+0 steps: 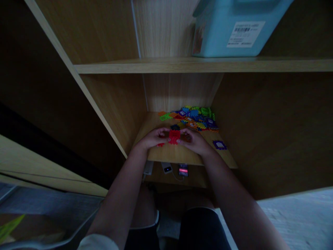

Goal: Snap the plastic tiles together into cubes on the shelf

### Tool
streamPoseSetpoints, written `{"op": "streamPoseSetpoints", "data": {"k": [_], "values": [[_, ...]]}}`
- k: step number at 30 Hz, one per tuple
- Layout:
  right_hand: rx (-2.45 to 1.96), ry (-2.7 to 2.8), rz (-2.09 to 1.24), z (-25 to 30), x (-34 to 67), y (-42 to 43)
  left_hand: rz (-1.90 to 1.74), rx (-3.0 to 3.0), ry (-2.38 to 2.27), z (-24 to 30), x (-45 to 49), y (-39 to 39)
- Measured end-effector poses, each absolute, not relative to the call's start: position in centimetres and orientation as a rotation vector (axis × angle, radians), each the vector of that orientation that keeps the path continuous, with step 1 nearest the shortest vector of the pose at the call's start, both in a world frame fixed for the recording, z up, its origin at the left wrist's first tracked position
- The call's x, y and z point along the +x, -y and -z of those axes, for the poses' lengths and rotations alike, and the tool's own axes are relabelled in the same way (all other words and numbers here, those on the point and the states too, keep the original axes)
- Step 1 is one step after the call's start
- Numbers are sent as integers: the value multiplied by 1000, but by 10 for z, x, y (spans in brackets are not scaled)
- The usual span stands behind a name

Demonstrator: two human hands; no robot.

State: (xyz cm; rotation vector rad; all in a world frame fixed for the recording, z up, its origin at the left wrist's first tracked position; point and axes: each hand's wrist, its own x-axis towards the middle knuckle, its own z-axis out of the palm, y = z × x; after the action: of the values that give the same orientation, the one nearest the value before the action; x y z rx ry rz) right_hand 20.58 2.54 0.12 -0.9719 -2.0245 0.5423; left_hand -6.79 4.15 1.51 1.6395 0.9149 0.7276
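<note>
A red plastic building piece (pixel 174 137) with toothed edges is held between both hands over the wooden shelf. My left hand (pixel 156 136) pinches its left side with thumb and fingers. On its right side, my right hand (pixel 192 139) grips it the same way. Part of another red piece (pixel 160 144) shows below my left hand. Just behind the held piece lies a dark blue toothed piece (pixel 175 127). Farther back, a heap of colourful interlocking pieces (pixel 194 114) spreads across the shelf. A purple piece with a white window pattern (pixel 220 144) lies apart on the right.
A light blue plastic bin (pixel 221 38) with a label stands on the upper shelf (pixel 161 66). Below the working shelf (pixel 148 123) lie a phone with a lit screen (pixel 183 170) and a white device (pixel 167 168) with a cable. Cabinet side walls enclose both sides.
</note>
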Motion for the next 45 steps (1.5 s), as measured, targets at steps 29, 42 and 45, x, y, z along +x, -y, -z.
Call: {"op": "streamPoseSetpoints", "data": {"k": [29,42,45], "values": [[-977,2078,-444,0,205,-27,-725,1652,-872,-12,-68,-45],[-1005,2101,-434,-2,205,-27,-734,1658,-901,-13,-66,-44],[-1012,2096,-437,-2,204,-27,-730,1661,-913,-14,-66,-43]]}}
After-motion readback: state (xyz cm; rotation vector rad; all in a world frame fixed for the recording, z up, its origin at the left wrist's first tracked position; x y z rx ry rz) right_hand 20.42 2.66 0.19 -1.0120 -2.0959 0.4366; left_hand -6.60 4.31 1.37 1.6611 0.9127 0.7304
